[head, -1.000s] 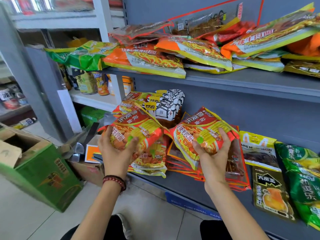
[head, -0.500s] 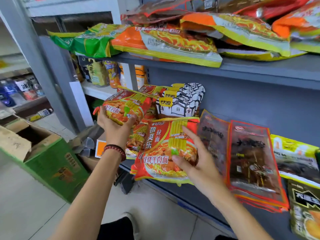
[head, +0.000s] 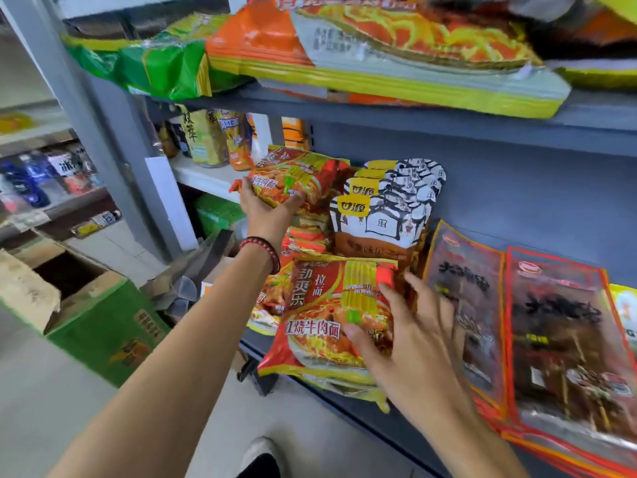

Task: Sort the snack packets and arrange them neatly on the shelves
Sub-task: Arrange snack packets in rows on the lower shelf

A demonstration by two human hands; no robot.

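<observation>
The left grip [head: 270, 210] is clenched on the upper noodle packet [head: 300, 175], thumb on one side and fingers curling up under its front edge, holding it on top of the noodle stack [head: 306, 236] at the left end of the lower shelf [head: 358, 414]. The right grip [head: 417, 343] is released: its fingers [head: 418, 291] lie straight and spread along the right edge of the red noodle packet [head: 320, 315], with the thumb pressed flat on the printed face. Whether any finger reaches behind the packet I cannot tell.

That packet stands with its long axis nearly upright, top leaning back towards the white-and-black packets [head: 389, 201], bottom edge hanging past the shelf's front lip. The stack lies up and to the left of it, just beside the left grip, so the right grip is the nearer one to the loose packet and the left the nearer to its likely destination. To join the stack, the packet would probably need turning to match the packets there.

Just right of the right grip lie the dark red-bordered packets [head: 565, 339]. Above, the upper shelf [head: 448, 124] carries orange and green packets.
</observation>
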